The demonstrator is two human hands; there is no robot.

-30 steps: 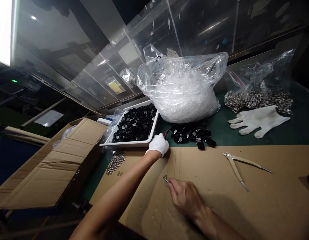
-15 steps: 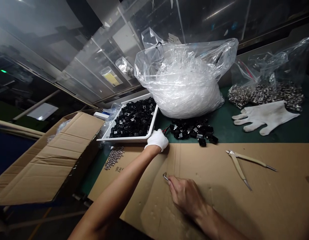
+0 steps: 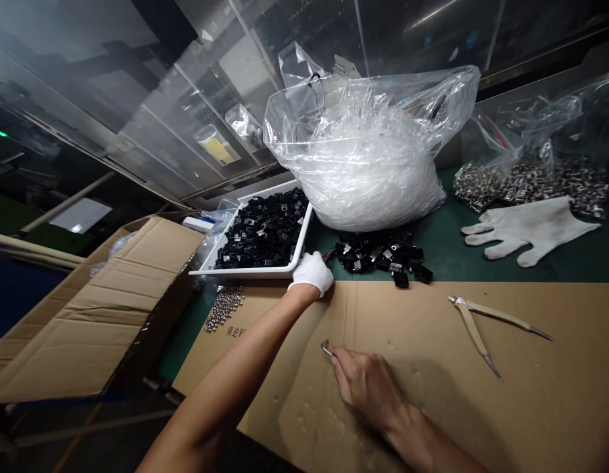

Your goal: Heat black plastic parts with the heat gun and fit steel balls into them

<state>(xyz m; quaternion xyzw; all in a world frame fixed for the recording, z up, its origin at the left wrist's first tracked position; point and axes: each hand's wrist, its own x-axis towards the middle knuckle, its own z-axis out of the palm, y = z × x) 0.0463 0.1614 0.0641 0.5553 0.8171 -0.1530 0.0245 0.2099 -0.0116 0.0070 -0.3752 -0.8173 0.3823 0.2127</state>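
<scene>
My left hand (image 3: 313, 273), in a white glove, is closed at the front right corner of a white tray (image 3: 252, 273) full of black parts (image 3: 265, 230). A small tool with red on it (image 3: 328, 255) pokes out beyond its fingers; the rest is hidden by the glove. A loose pile of black parts (image 3: 383, 257) lies just to the right on the green mat. My bare right hand (image 3: 366, 384) is closed over the cardboard sheet (image 3: 531, 401), pinching a small bent metal piece (image 3: 326, 347) whose tip points up and left.
Pliers (image 3: 474, 315) with pale handles lie spread on the cardboard. Small metal pieces (image 3: 224, 307) sit left. Behind are a big clear bag (image 3: 373, 164), a bag of metal parts (image 3: 535, 184) and a white glove (image 3: 531, 226). A cardboard box (image 3: 97, 309) stands left.
The view has shifted slightly. Both hands keep almost the same place and grip.
</scene>
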